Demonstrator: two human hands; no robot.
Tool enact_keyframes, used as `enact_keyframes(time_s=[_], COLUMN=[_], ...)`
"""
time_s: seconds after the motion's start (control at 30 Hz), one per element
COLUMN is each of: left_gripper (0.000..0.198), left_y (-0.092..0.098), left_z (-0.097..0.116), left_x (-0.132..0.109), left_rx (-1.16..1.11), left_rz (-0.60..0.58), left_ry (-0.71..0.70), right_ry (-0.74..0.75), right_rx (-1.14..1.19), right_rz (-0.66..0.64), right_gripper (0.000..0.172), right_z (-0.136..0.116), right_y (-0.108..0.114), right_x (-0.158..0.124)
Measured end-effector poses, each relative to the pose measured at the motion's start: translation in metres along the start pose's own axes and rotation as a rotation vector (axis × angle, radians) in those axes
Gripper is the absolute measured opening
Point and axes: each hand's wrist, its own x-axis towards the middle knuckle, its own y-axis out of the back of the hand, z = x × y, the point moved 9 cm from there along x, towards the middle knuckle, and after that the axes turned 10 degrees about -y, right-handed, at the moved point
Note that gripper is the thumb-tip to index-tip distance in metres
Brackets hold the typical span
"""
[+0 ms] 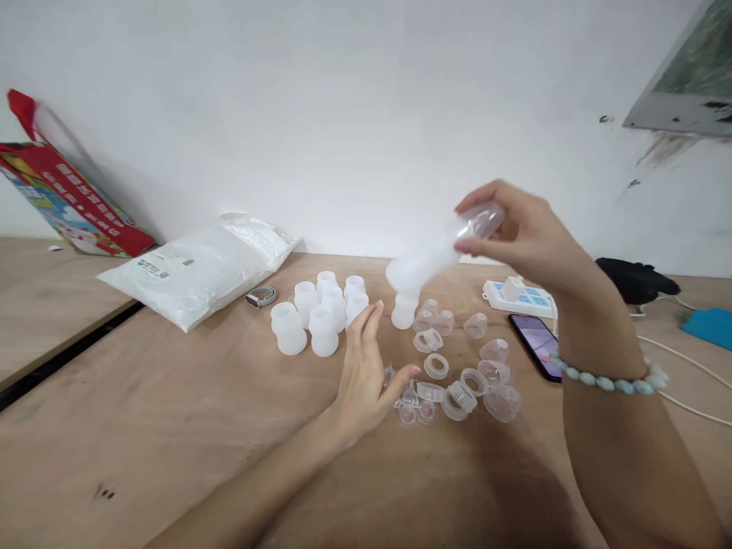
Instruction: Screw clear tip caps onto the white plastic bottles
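Note:
Raised above the table, my right hand point(515, 229) grips a white baby bottle point(426, 263) by its clear cap point(481, 221); the bottle is tilted, its base to the left. My left hand point(369, 362) is held low with fingers stretched out and holds nothing. Left of it stand several white bottle bodies point(323, 330) without caps. Another bottle body point(403, 309) stands upright below the raised one. Clear teats point(409, 394) lie by my left thumb. Near them are several clear collar rings point(437, 367) and, to the right, clear dome caps point(502, 402).
A white plastic parcel point(197, 263) and a watch point(260, 296) lie to the left, with a red printed bag point(74, 191) behind. On the right are a phone point(534, 347), a power strip point(523, 296), white cables point(686, 362) and a black item point(634, 280). A wall rises behind the table.

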Motion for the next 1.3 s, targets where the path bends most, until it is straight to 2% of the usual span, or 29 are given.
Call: enact_keyframes(time_s=[0.07, 0.13, 0.23, 0.3, 0.37, 0.47, 0.57, 0.73, 0.83, 0.93, 1.03, 1.1, 1.17, 1.23, 1.3], left_gripper=[0.068, 0.061, 0.053, 0.05, 0.048, 0.045, 0.043, 0.03, 0.021, 0.025, 0.033, 0.037, 0.039, 0.041, 0.044], left_y=[0.001, 0.001, 0.002, 0.005, 0.007, 0.01, 0.014, 0.028, 0.041, 0.052, 0.061, 0.068, 0.075, 0.079, 0.08], left_z=[0.001, 0.003, 0.006, 0.008, 0.008, 0.008, 0.006, -0.006, -0.02, -0.037, -0.053, -0.058, -0.06, -0.063, -0.066], left_x=[0.0, 0.0, 0.0, 0.0, 0.0, 0.001, 0.004, 0.016, 0.028, 0.039, 0.042, 0.041, 0.04, 0.039, 0.037], left_rx=[0.006, 0.003, -0.002, 0.0, 0.009, 0.029, 0.05, 0.184, 0.374, 0.6, 0.751, 0.81, 0.847, 0.874, 0.904], left_rz=[0.018, 0.02, 0.043, 0.066, 0.082, 0.093, 0.105, 0.092, 0.02, -0.129, -0.283, -0.334, -0.348, -0.359, -0.383], left_ry=[-0.016, -0.033, -0.057, -0.07, -0.077, -0.072, -0.062, 0.003, 0.043, 0.093, 0.16, 0.182, 0.186, 0.179, 0.172], right_ry=[0.027, 0.077, 0.064, 0.004, -0.025, -0.031, -0.033, -0.027, -0.014, 0.009, 0.046, 0.091, 0.122, 0.097, 0.041], right_rx=[-0.079, -0.17, -0.344, -0.537, -0.683, -0.752, -0.784, -0.765, -0.729, -0.694, -0.606, -0.48, -0.367, -0.308, -0.273], right_rz=[0.171, 0.226, 0.124, -0.023, -0.141, -0.245, -0.316, -0.369, -0.348, -0.273, -0.132, -0.012, 0.055, 0.021, -0.116], right_gripper=[0.033, 0.034, 0.038, 0.04, 0.041, 0.038, 0.034, 0.033, 0.038, 0.034, 0.023, 0.014, 0.007, 0.009, 0.011], right_z=[0.001, 0.002, 0.015, 0.03, 0.043, 0.057, 0.065, 0.063, 0.055, 0.046, 0.036, 0.029, 0.026, 0.031, 0.04], right_y=[0.009, -0.008, -0.061, -0.101, -0.132, -0.159, -0.171, -0.17, -0.161, -0.144, -0.117, -0.097, -0.084, -0.083, -0.093], right_x=[0.019, 0.035, 0.054, 0.059, 0.058, 0.053, 0.048, 0.048, 0.047, 0.042, 0.029, 0.013, -0.007, -0.028, -0.049])
